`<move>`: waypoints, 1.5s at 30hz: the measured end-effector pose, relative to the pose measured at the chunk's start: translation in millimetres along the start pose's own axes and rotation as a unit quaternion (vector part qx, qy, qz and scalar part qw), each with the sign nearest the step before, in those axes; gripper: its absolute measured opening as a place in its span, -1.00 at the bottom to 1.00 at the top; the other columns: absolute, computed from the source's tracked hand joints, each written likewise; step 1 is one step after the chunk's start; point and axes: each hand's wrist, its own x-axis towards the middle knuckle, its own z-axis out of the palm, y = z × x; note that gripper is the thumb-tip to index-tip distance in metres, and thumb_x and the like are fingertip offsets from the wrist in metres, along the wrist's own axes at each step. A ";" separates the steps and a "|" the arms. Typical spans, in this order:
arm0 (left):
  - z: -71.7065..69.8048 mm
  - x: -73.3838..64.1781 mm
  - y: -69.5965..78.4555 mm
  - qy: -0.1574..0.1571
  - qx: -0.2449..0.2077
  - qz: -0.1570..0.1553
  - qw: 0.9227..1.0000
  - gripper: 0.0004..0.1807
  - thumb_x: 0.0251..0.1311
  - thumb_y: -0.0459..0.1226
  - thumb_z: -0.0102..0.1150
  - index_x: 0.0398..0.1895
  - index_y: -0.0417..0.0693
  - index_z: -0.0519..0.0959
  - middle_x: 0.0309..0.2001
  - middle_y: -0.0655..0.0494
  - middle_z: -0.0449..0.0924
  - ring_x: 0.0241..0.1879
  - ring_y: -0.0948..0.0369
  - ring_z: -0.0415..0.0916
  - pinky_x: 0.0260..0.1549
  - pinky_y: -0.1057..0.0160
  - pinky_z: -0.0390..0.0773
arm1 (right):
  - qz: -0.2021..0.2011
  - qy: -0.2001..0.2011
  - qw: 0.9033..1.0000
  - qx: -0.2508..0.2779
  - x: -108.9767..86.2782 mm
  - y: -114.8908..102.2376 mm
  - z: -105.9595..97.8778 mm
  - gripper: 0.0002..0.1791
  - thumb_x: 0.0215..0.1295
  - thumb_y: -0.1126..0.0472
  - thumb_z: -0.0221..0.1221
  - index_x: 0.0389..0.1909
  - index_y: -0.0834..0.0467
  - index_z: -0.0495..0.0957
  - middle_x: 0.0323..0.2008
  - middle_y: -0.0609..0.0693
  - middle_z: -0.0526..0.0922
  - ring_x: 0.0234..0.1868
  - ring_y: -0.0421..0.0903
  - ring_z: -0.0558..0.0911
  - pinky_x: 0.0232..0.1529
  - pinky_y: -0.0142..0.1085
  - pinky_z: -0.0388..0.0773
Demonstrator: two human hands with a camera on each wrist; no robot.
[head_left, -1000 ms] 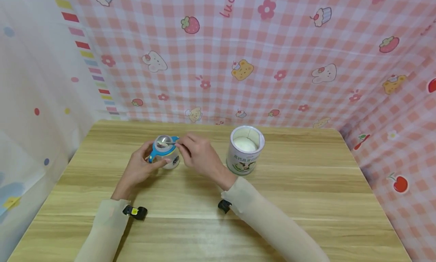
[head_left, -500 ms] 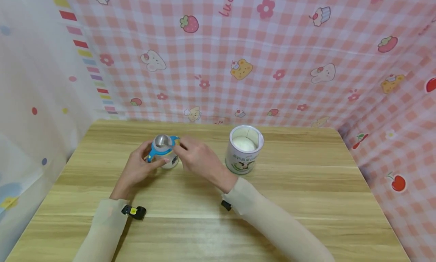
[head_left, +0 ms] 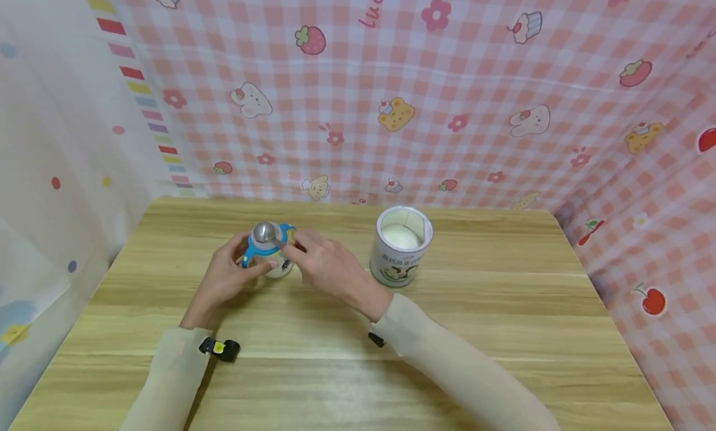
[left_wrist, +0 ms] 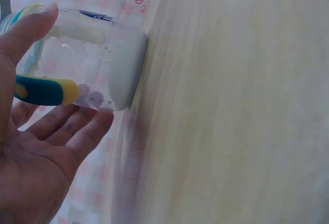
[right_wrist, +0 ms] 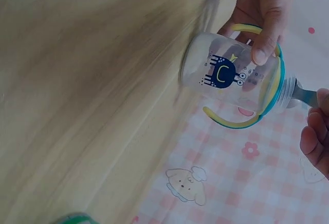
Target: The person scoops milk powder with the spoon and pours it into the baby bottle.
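Observation:
A clear baby bottle (head_left: 282,266) with a blue-and-yellow handle ring stands upright on the table. My left hand (head_left: 228,270) holds it, thumb on the near side and fingers around the far side. Whitish matter (left_wrist: 127,70) shows at its base in the left wrist view. My right hand (head_left: 330,263) pinches the handle of a metal spoon (head_left: 265,232), whose bowl lies at the bottle's uncapped mouth. In the right wrist view the spoon's handle (right_wrist: 307,97) reaches out from the threaded neck (right_wrist: 288,91). The bowl's contents cannot be seen.
Right of the right hand stands an uncovered milk powder can (head_left: 398,266), with white powder (head_left: 401,236) inside. The wooden table (head_left: 475,331) meets a pink checked cloth (head_left: 358,76) at the back. More cloth hangs at both sides.
The spoon's bowl has turned over at the bottle's mouth; white powder showed there before, and bare metal shows now. My right hand has rolled slightly. The left hand keeps its hold.

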 end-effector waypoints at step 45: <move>1.9 -0.2 1.6 0.015 0.007 0.010 1.000 -0.23 0.19 -0.10 0.49 0.43 0.01 0.36 0.34 -0.13 0.51 0.39 -0.14 0.39 0.39 -0.34 0.33 | 0.475 0.083 0.705 0.520 2.7 1.7 8.7 -0.84 0.45 0.26 0.24 -0.20 0.28 0.72 -0.44 0.11 0.72 -0.59 -0.23 0.58 -0.59 -0.43 0.63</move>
